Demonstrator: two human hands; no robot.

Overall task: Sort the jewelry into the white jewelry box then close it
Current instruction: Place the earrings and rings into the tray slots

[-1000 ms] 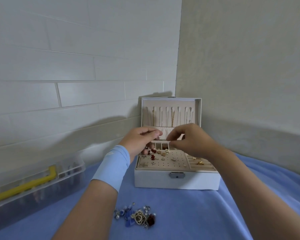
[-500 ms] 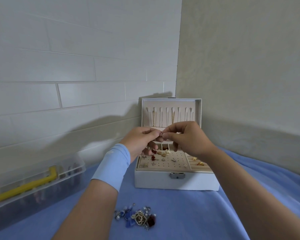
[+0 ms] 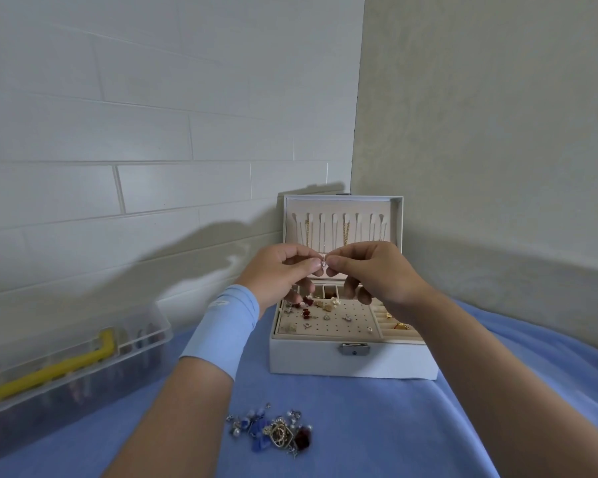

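My left grip (image 3: 279, 272) and right grip (image 3: 373, 270) pinch one small jewelry piece (image 3: 324, 264). Below them — the open white jewelry box (image 3: 311, 361), earrings (image 3: 306, 313) inside.

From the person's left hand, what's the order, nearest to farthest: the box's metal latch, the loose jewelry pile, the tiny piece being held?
1. tiny piece, pinched by the left hand itself.
2. metal latch, lower, on the jewelry box front.
3. loose jewelry pile, down on the blue cloth.

Forearms reach forward, left hand (image 3: 283, 272) and right hand (image 3: 372, 270) meeting fingertip to fingertip, each pinching one small earring (image 3: 323, 263) between thumb and forefinger, other fingers curled beneath.
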